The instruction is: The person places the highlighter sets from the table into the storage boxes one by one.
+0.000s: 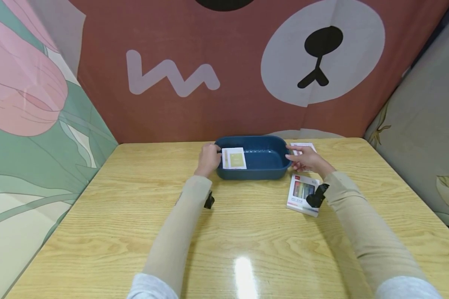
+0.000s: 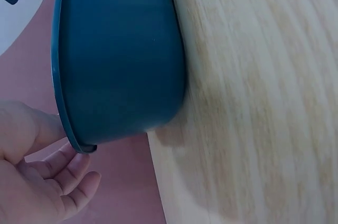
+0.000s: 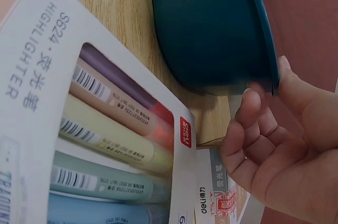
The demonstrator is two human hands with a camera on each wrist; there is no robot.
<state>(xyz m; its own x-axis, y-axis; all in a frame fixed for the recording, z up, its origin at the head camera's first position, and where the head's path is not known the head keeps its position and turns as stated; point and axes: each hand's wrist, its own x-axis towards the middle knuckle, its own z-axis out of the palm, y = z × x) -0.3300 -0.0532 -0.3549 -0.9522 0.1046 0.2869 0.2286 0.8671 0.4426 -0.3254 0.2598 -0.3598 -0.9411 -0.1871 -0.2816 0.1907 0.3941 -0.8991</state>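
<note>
A dark blue oblong basin (image 1: 268, 174) sits near the back edge of the table. My left hand (image 1: 208, 159) grips the rim at its left end, with the thumb at the rim and the fingers under it in the left wrist view. At the opposite end my right hand (image 1: 306, 159) pinches the rim between thumb and fingers. Inside the basin, at the left, is a white packet with a yellow panel (image 1: 236, 160). Below my right hand lies a white box of highlighters (image 3: 113, 129), its coloured pens showing through a window.
Another white box (image 1: 303, 145) lies partly hidden behind my right hand. The wood-grain table (image 1: 224, 232) meets a reddish-brown printed backdrop (image 1: 194, 112) just behind the basin. Patterned cloth (image 1: 430, 124) hangs at the right side.
</note>
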